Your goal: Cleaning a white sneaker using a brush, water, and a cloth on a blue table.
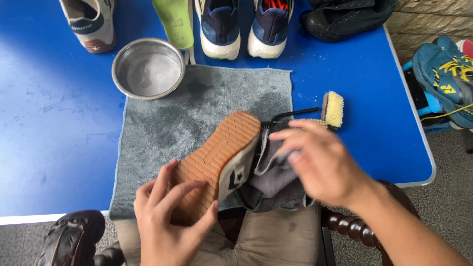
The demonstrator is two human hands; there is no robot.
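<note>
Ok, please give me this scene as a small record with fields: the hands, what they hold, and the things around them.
left hand: grips a shoe by its tan sole, sole turned up
right hand: presses a grey cloth on the side of the shoe
under the shoe: grey towel, with damp patches
table: blue
bowl: metal, at the towel's far left corner
brush: right of the towel
far edge: more shoes, green insole
</note>
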